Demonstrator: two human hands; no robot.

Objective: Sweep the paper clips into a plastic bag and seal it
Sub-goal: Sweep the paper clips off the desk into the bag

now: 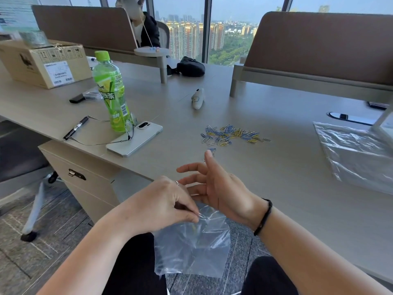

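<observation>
Blue, yellow and silver paper clips (pixel 232 135) lie on a beige-grey desk (pixel 276 177) near a green bottle (pixel 111 92).

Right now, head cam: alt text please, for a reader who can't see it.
A person's left hand pinches the top edge of a small clear plastic bag hanging below the desk edge, while the right hand is open beside it. A pile of coloured paper clips lies on the desk beyond, with a green bottle and phone to the left.

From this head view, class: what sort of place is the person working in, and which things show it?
Most likely a high-rise office: a long shared desk with upholstered divider panels, a drawer pedestal beneath, and floor-to-ceiling windows overlooking city towers.
</observation>
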